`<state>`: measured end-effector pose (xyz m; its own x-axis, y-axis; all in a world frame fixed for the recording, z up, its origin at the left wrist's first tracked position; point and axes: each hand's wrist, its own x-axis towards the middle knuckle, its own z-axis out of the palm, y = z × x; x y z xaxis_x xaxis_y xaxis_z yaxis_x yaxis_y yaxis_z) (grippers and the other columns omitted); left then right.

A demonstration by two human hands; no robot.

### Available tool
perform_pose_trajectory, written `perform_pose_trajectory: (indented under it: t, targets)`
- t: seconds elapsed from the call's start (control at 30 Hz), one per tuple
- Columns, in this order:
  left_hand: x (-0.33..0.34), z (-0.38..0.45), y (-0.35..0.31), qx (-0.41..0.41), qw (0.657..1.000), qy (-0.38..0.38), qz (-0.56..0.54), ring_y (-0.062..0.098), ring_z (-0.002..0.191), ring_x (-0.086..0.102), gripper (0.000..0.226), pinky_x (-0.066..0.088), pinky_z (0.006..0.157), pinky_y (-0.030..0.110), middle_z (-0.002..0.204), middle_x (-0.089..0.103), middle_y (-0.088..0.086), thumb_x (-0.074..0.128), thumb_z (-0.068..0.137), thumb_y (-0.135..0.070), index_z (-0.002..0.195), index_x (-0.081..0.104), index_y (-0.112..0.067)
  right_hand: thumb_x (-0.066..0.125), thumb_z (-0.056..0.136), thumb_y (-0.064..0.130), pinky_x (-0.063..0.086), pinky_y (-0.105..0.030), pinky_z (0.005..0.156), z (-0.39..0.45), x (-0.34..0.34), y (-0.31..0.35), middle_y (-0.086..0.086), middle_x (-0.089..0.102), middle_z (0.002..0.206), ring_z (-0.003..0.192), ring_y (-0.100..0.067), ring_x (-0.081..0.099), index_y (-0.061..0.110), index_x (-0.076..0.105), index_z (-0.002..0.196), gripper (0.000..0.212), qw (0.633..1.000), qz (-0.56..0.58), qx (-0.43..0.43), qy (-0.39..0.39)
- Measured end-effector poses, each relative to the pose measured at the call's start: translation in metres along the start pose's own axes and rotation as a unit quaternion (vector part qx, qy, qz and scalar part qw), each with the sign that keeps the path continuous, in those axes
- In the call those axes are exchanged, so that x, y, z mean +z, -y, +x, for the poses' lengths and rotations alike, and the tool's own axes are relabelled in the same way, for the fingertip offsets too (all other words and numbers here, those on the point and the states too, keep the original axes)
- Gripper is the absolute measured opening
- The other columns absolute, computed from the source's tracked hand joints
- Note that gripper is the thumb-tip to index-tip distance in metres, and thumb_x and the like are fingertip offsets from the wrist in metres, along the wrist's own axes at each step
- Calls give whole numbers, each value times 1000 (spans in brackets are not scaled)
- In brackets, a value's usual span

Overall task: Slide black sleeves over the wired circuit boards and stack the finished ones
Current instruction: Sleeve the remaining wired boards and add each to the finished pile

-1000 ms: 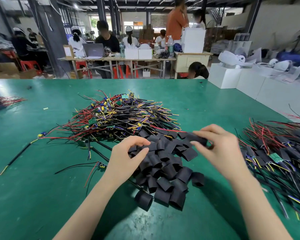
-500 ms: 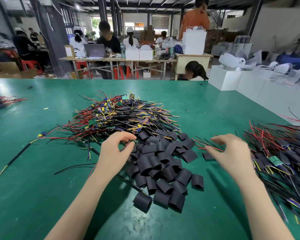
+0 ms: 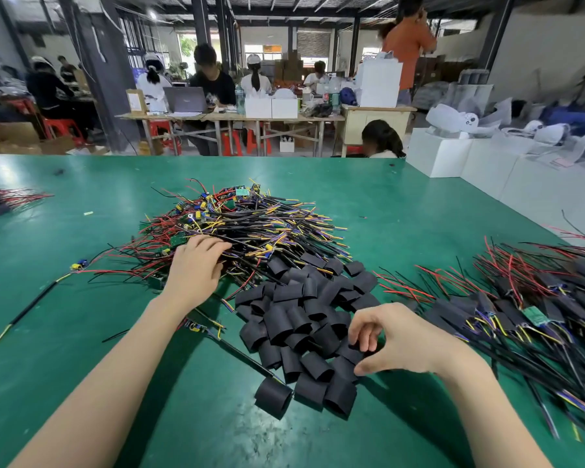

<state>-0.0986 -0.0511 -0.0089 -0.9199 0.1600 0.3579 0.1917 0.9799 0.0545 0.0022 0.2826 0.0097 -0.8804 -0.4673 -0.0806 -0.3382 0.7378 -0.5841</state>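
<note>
A green table (image 3: 81,332) is seen from above, and three piles are spread on it; in the middle, at the back, a big tangle of wired circuit boards (image 3: 250,228) is heaped, with red, black, yellow and blue wires sticking out; small green boards can be seen here and there in it; just in front of that tangle, a pile of short black sleeves (image 3: 301,319) is laid, touching its near edge; one black sleeve (image 3: 273,397) is set a little apart at the near left corner of the pile, with its open end turned to the camera.

The left hand (image 3: 196,265) is placed palm down on the near left side of the wire tangle; its fingers are bent a little into the wires, but whether anything is gripped cannot be told.

The right hand (image 3: 395,339) is held at the near right edge of the sleeve pile; its fingers and thumb are curled toward each other around one sleeve at the pile's edge, and the sleeve seems to be pinched between them.

On the right side of the table, a stack of finished boards (image 3: 520,309) is laid, already covered in black sleeves, with wires fanned out to the left; it is kept near the sleeve pile.

A single black wire (image 3: 31,305) is laid alone on the left; people are seated at tables far behind.
</note>
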Motion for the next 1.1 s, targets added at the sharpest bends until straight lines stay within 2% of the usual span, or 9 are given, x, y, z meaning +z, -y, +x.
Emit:
perform_pose_trajectory:
  t: [0.1,0.2,0.37,0.47,0.57,0.73,0.87,1.03,1.1]
  targets:
    - [1,4,5,-4,997,-59,-50,33,109,52,24,42,91,43,111,68,10,69,86,-7,109,72,-10,83,65,13,50,-23,65,2,1,-3,-2,68,76,64,-5,58,14,66,81,24,1000,2,9,-17]
    - [3,1,8,-19,988,-116,-100,35,91,60,13,45,84,42,92,71,12,75,81,-4,94,77,-6,83,64,18,49,-22,64,4,2,-7,-1,67,75,64,-5,58,14,66,81,25,999,-10,21,-37]
    - [-12,-9,3,-50,940,-281,-186,34,92,63,13,48,85,43,97,70,14,67,90,-6,100,73,0,84,56,38,43,-16,58,7,5,-14,5,64,76,61,2,52,26,61,79,35,995,-55,35,-69]
    - [-35,-19,-11,0,898,-393,-196,31,91,61,14,46,84,44,100,69,13,59,95,-6,106,68,-1,83,55,41,40,-18,60,8,6,-18,10,62,81,63,5,48,28,60,82,38,992,-80,39,-88]
    - [-55,-38,-31,70,867,-438,-225,17,88,57,16,45,84,30,99,65,4,52,101,-13,111,64,-7,84,57,41,41,-21,64,8,7,-19,12,60,81,65,5,46,27,60,81,36,990,-83,44,-105]
    - [-50,-54,-54,142,923,-248,-258,16,71,59,22,49,68,29,85,66,-2,60,94,-19,112,73,-14,80,63,44,43,-27,74,10,9,-12,7,54,91,82,-11,51,27,61,85,34,985,-111,37,-126]
    - [-28,-64,-60,152,935,-90,-307,9,75,64,21,53,70,35,86,69,-7,69,89,-10,107,75,-18,67,68,17,41,-21,69,8,8,-14,3,57,103,91,-12,54,29,64,96,30,994,-88,-6,-65]
    - [-12,-69,-65,126,934,-6,-334,-2,77,57,29,42,70,13,87,60,-20,60,93,-6,114,71,-22,79,67,20,40,-16,63,10,8,-12,0,57,99,79,-12,58,24,67,102,37,996,-68,-14,-62]
    - [-11,-70,-66,126,932,11,-340,-1,85,60,28,45,76,16,93,64,-17,60,94,-7,114,71,-23,84,64,29,45,-24,68,10,8,-10,0,55,94,76,-16,56,25,67,106,45,995,-77,-20,-67]
